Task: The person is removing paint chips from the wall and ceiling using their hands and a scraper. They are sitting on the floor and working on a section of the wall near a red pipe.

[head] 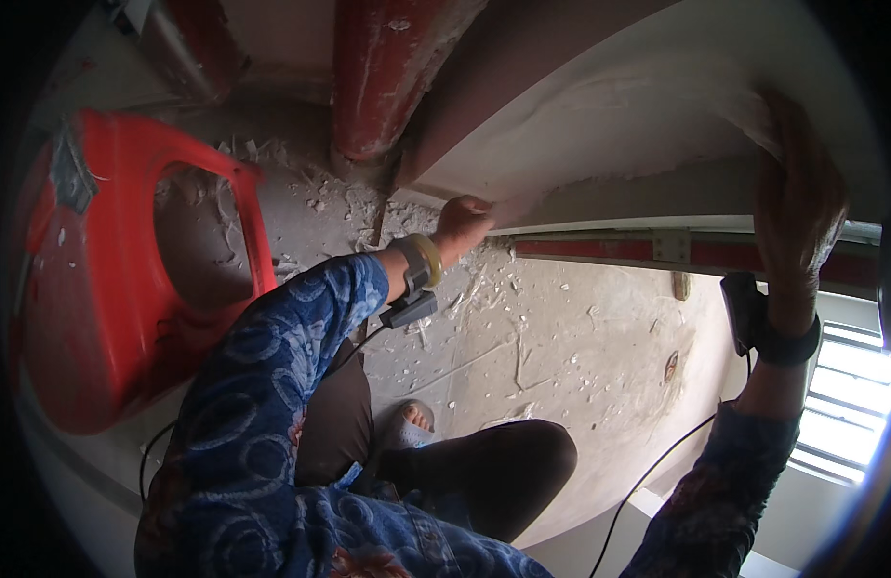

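Note:
Low at the base of a pale wall panel (604,108), my left hand (465,225) has its fingers curled near the panel's bottom corner; whether something thin is pinched there cannot be told. Higher up at the right, my right hand (799,195) is against the same panel, its fingertips closed on a crumpled, thin whitish film (752,123). Dim light blurs the film's extent. Both wrists carry a strapped dark device with a cable, and a roll of yellowish tape (428,260) rings the left wrist.
A red plastic stool (113,289) lies tipped over at the left, with a grey cloth-like piece (73,170) on it. A red pipe (376,72) stands by the panel. Scraps litter the concrete floor (561,318). A red-and-grey rail (590,248) runs beneath the panel; a barred window (846,397) is right.

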The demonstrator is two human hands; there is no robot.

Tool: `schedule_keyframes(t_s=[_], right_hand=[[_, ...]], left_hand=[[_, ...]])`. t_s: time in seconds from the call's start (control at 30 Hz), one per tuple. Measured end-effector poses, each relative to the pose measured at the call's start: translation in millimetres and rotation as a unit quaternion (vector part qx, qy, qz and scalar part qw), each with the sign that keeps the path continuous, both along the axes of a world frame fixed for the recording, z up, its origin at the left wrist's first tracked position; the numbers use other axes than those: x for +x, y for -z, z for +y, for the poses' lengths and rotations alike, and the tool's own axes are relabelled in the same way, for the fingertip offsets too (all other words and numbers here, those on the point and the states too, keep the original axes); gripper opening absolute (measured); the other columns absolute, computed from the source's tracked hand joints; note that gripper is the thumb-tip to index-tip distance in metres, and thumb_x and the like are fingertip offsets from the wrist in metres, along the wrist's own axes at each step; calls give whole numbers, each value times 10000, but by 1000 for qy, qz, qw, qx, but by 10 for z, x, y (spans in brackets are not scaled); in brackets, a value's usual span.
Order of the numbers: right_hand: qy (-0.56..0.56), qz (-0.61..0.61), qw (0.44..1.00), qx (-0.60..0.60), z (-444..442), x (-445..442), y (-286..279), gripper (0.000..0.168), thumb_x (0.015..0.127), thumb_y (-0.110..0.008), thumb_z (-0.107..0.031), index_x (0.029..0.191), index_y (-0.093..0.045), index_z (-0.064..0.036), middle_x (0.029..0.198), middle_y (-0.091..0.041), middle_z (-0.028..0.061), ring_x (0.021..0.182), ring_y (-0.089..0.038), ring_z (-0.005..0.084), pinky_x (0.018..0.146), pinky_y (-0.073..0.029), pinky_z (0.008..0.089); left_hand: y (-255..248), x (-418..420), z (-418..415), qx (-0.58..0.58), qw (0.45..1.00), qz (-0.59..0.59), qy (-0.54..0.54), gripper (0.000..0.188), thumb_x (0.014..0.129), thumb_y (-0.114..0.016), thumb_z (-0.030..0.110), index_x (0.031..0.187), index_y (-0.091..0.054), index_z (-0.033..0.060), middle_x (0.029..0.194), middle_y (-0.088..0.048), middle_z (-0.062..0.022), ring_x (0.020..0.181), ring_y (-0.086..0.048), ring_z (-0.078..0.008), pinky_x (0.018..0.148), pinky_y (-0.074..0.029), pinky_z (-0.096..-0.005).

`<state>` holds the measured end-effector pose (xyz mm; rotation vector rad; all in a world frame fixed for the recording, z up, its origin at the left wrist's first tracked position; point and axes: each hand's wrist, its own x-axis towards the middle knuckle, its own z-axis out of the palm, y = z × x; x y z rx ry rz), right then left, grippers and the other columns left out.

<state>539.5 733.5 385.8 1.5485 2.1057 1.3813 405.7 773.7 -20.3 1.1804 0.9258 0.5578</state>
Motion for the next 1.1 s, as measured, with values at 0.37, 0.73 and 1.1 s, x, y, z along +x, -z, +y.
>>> schedule_keyframes(t_s=[0.37, 0.73, 1.1], right_hand=[[24, 9, 1000, -11, -35, 1, -28, 321, 815, -636, -65, 1109, -641, -193, 1052, -670, 56, 886, -674, 262, 760, -561, 384], [-61, 52, 997, 19, -20, 3, 67, 302, 809, -649, -81, 1098, -636, -166, 1062, -665, 58, 882, -673, 238, 752, -563, 350], [-89, 151, 984, 22, 21, -260, 29, 219, 748, -629, -109, 961, -574, -106, 793, -603, 57, 676, -627, 219, 540, -515, 311]], left_hand=[[-692, 457, -296, 258, 960, -9, -110, 288, 886, -452, 297, 908, -569, 35, 806, -616, -187, 840, -574, -396, 713, -451, -447], [194, -74, -6, 95, 959, 174, 203, 156, 752, -567, 118, 622, -599, 37, 583, -592, -116, 563, -608, -222, 514, -482, -354], [-3089, -765, -122, 369, 848, -380, -17, 148, 756, -572, -47, 894, -562, 2, 860, -550, -65, 747, -539, -122, 684, -458, -268]])
